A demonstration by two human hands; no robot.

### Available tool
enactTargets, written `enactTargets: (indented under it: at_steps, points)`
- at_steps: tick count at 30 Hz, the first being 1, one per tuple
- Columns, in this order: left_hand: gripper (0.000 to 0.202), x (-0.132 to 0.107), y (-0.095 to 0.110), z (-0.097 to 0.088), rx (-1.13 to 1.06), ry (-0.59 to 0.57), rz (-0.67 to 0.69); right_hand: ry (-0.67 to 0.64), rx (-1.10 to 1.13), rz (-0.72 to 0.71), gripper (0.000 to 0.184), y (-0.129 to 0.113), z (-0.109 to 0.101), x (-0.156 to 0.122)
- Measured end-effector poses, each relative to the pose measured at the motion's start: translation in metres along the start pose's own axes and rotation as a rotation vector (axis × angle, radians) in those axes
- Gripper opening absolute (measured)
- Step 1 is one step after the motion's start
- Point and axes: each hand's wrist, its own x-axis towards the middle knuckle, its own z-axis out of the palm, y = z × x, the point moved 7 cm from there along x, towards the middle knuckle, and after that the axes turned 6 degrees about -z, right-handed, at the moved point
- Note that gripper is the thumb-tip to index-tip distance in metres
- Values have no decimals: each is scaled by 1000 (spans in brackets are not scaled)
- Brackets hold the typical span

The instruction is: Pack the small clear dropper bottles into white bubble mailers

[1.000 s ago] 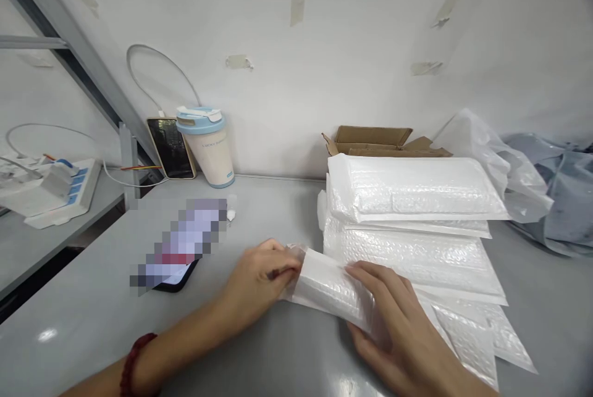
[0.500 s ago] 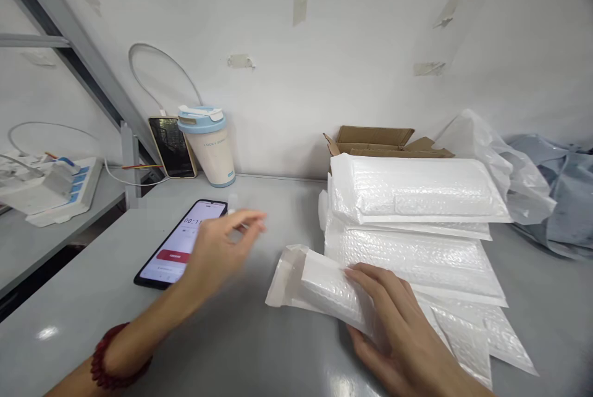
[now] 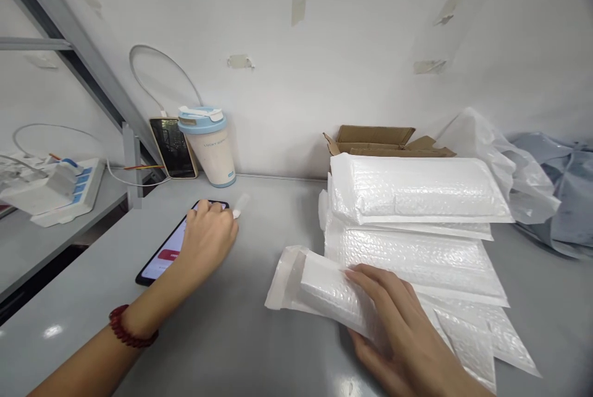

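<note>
My right hand (image 3: 393,317) is wrapped round a small white bubble mailer (image 3: 331,286), which lies at a tilt with its flap end pointing left. My left hand (image 3: 210,233) is over the upper right part of a black-edged phone (image 3: 160,267) with a lit screen. Its fingers are curled and their tips are hidden. A small white, partly see-through piece (image 3: 241,202) shows just beyond those fingers; whether they grip it is unclear. Behind my right hand, several white bubble mailers (image 3: 426,190) lie in an overlapping stack.
An open cardboard box (image 3: 375,134) stands behind the mailers, with a clear plastic bag (image 3: 491,156) and a grey bag (image 3: 569,193) to its right. A blue-lidded cup (image 3: 210,150) and a second phone (image 3: 173,147) on a cable stand by the wall. A power strip (image 3: 86,187) sits far left.
My left hand has turned palm down and moved slightly left, over the phone's upper part, and its fingers have curled. My right hand and the mailer it holds have barely moved.
</note>
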Motion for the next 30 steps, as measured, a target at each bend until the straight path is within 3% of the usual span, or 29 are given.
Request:
enactTargets:
  at_steps: [2,4,8,11,13,18,21,26,30]
  points:
    - [30,0,3,-8,-154,16,8,6,-8,-7,51,-1,-1,0]
    - [25,0,-2,-22,-440,5,-22,17,-25,-12,52,-1,-2,1]
    - [16,-1,-31,-50,-1108,42,-172,24,-25,-14,54,0,-3,1]
    - [12,1,-40,-54,-1390,-46,-120,15,-16,-7,54,0,-3,1]
    - [19,2,-35,-49,-1369,-185,-62,-4,-29,-2,52,0,-3,2]
    - [21,-18,6,-31,-972,-592,171,-38,-44,-8,51,-1,-2,4]
    - [23,-32,28,-28,-877,-675,233,-19,-20,10,50,0,-1,2]
    - [23,-48,59,-20,-996,-807,310,-10,0,-12,53,-1,1,0]
    - [23,-54,77,-20,-1101,-719,370,-17,47,-27,53,-4,2,1]
